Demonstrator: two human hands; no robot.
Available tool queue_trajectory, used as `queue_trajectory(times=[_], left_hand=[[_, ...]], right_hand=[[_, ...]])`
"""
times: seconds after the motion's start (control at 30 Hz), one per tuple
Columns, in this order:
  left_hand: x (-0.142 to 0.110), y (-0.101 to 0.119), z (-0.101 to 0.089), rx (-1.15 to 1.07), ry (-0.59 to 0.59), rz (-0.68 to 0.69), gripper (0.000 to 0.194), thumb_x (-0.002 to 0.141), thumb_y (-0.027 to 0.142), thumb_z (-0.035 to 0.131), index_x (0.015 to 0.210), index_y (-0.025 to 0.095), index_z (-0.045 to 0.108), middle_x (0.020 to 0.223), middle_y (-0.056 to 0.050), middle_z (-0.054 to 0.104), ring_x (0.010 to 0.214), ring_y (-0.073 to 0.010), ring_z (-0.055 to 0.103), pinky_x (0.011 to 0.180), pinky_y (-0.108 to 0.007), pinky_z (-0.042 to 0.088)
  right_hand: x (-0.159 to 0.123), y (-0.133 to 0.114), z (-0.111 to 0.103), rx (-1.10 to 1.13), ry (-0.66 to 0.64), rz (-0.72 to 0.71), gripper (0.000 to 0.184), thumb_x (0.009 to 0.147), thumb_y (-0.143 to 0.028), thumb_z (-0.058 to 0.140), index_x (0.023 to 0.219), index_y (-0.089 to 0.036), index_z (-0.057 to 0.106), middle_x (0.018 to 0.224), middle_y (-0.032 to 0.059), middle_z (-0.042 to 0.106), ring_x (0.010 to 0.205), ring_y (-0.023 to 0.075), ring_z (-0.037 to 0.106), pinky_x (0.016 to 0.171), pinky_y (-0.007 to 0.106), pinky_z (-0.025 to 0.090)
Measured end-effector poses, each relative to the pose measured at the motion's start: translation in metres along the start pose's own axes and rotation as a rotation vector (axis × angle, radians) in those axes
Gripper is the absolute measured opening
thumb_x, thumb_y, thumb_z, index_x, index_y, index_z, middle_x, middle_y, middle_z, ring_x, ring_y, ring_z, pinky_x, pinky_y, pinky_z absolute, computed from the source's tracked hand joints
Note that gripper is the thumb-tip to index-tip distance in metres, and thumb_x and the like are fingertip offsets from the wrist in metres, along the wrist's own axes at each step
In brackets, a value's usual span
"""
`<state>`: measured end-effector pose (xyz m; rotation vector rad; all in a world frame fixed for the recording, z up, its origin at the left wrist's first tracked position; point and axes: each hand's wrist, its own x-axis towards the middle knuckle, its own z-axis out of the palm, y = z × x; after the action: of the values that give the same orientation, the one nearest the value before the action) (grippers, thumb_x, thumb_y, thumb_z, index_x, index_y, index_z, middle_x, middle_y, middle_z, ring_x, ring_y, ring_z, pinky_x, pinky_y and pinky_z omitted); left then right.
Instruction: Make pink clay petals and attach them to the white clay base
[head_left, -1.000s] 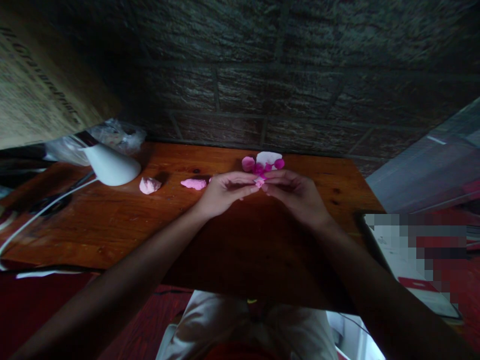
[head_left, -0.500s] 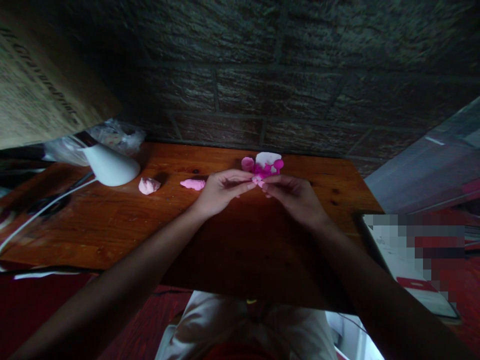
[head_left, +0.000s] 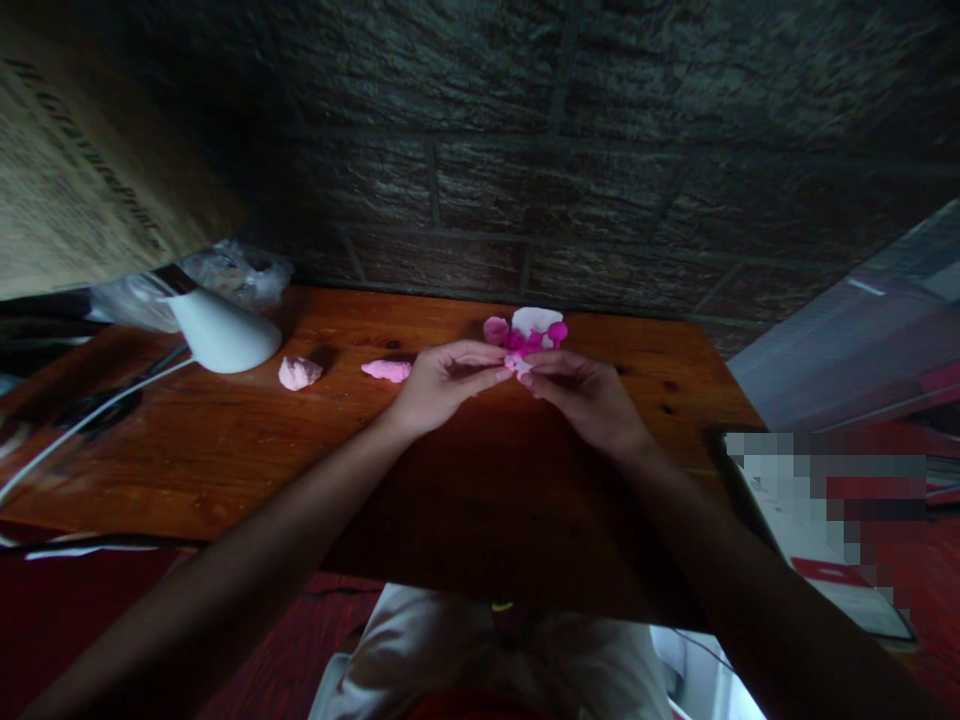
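Between my fingertips is a small piece of light pink modelling clay (head_left: 517,363). My left hand (head_left: 446,383) pinches it from the left, thumb and fingers closed. From the right, my right hand (head_left: 581,392) pinches the same piece, its fingers closed too. Just behind the hands lie bright magenta plastic pieces (head_left: 556,333) with round ends, a round pink piece (head_left: 496,330) and a white sheet (head_left: 536,318). Left of my left hand rests a long pink clay lump (head_left: 387,371). A paler, rounder clay lump (head_left: 300,373) sits farther left.
The wooden table (head_left: 225,440) meets a dark brick wall (head_left: 480,190). At left stand a white lamp base (head_left: 225,330), its printed shade (head_left: 90,180), a cable (head_left: 90,425) and a clear plastic bag (head_left: 240,275). A partly pixelated, dark-edged flat object (head_left: 787,510) juts in at right.
My right fingers have shifted very slightly around the clay piece. Both hands otherwise keep their place, and the things on the table have not moved.
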<state>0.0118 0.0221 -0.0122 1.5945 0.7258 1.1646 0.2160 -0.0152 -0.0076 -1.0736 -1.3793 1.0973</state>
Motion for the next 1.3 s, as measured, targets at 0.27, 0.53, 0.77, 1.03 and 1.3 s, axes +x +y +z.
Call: queue_trajectory(times=[0.27, 0.53, 0.77, 1.03, 1.3], left_hand=[[0.000, -0.001, -0.001, 0.039, 0.006, 0.000, 0.036, 0.072, 0.042, 0.090, 0.096, 0.017, 0.081, 0.104, -0.009, 0.082, 0.099, -0.0216, 0.077, 0.100, -0.039, 0.059], [0.000, 0.000, 0.001, 0.022, -0.019, 0.009, 0.036, 0.071, 0.042, 0.090, 0.095, 0.017, 0.080, 0.103, -0.009, 0.082, 0.096, -0.0206, 0.077, 0.098, -0.038, 0.060], [-0.002, 0.004, 0.002, 0.047, -0.072, 0.017, 0.031, 0.074, 0.040, 0.088, 0.091, 0.017, 0.079, 0.100, -0.008, 0.082, 0.094, -0.0203, 0.078, 0.095, -0.037, 0.061], [-0.002, 0.005, 0.002, 0.042, -0.088, 0.023, 0.027, 0.075, 0.034, 0.088, 0.095, 0.017, 0.079, 0.102, -0.008, 0.082, 0.093, -0.0186, 0.078, 0.094, -0.034, 0.061], [-0.002, 0.002, 0.002, 0.066, -0.056, 0.045, 0.024, 0.076, 0.033, 0.087, 0.093, 0.019, 0.079, 0.100, -0.007, 0.083, 0.091, -0.0181, 0.077, 0.093, -0.033, 0.061]], right_hand=[[0.000, -0.006, 0.000, 0.017, 0.048, -0.016, 0.036, 0.069, -0.048, 0.089, 0.092, -0.024, 0.073, 0.088, 0.0015, 0.081, 0.083, 0.0199, 0.074, 0.086, 0.038, 0.058], [-0.001, -0.008, -0.001, -0.020, 0.061, -0.041, 0.033, 0.070, -0.047, 0.089, 0.089, -0.025, 0.073, 0.085, 0.0007, 0.079, 0.085, 0.0210, 0.074, 0.089, 0.040, 0.058], [-0.002, -0.011, 0.000, 0.012, 0.051, -0.029, 0.036, 0.072, -0.046, 0.088, 0.095, -0.024, 0.071, 0.096, 0.0028, 0.081, 0.092, 0.0216, 0.076, 0.091, 0.040, 0.059], [-0.003, -0.007, -0.001, 0.003, -0.049, -0.041, 0.027, 0.075, -0.045, 0.087, 0.092, -0.025, 0.081, 0.099, 0.0028, 0.082, 0.090, 0.0203, 0.075, 0.091, 0.040, 0.061], [-0.005, -0.009, -0.001, -0.005, -0.048, -0.033, 0.024, 0.077, -0.042, 0.086, 0.095, -0.027, 0.083, 0.102, 0.0027, 0.082, 0.093, 0.0207, 0.075, 0.094, 0.041, 0.059]])
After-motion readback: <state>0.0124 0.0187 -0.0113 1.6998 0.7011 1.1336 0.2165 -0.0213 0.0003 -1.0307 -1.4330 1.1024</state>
